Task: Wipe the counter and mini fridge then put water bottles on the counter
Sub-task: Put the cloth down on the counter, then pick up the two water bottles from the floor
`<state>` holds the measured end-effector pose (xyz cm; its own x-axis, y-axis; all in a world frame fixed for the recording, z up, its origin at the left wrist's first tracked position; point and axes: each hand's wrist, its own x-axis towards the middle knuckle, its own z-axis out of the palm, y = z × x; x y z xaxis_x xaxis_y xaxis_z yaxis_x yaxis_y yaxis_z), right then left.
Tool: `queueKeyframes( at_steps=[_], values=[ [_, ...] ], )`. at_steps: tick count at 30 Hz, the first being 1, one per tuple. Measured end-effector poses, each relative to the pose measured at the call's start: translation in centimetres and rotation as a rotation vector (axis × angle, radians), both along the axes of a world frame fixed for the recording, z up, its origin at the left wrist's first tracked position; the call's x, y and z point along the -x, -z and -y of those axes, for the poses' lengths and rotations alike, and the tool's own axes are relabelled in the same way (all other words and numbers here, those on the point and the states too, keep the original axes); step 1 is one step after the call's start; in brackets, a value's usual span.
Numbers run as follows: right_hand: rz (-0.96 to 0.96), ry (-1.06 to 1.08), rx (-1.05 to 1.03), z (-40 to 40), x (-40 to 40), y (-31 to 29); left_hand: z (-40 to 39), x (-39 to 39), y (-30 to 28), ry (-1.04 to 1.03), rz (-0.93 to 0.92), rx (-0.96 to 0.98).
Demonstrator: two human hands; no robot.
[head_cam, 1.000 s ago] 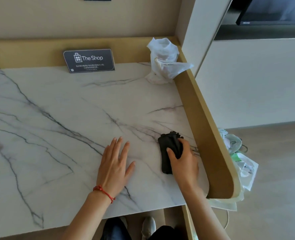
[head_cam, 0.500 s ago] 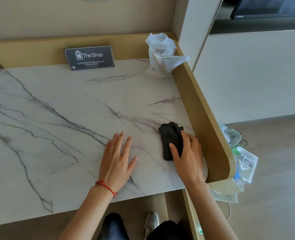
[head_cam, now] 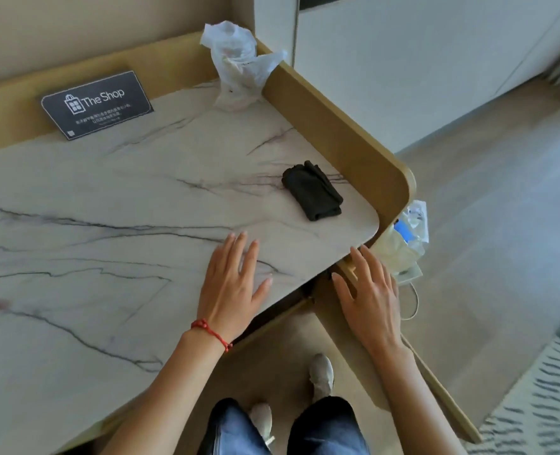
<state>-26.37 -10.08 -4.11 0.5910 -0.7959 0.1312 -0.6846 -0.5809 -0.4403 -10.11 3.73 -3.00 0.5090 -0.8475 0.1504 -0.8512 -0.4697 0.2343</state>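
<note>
Two bare hands, fingers spread: left hand [head_cam: 231, 287] flat on the marble desk [head_cam: 75, 257], right hand [head_cam: 370, 297] off its edge. Folded black cloth [head_cam: 312, 190] lies beyond both, untouched.

The big marble counter [head_cam: 114, 244] is mostly bare, so a hand can slide across its wide left and middle parts. A black cloth [head_cam: 312, 191] lies near the right front corner. A tall wooden wall [head_cam: 331, 126] blocks the right side. A crumpled white bag [head_cam: 236, 67] fills the back corner, and a dark sign [head_cam: 96, 103] leans against the back wall.
</note>
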Motion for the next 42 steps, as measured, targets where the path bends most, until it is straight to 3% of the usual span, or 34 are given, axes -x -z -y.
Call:
queueKeyframes(
  at_steps=[13, 30, 42],
  values=[
    [-0.011, 0.38, 0.01, -7.5, 14.4, 1.6, 0.5, 9.8, 0.4, 0.381, -0.052, -0.021],
    [-0.042, 0.959, -0.053, -16.4, 40.9, 2.8, 3.9, 34.5, 2.1, 0.932, 0.011, -0.147],
    [-0.023, 1.195, -0.12, -18.1, 47.2, 5.1, 7.8, 42.6, 3.9, 1.183, 0.026, -0.175]
  ],
)
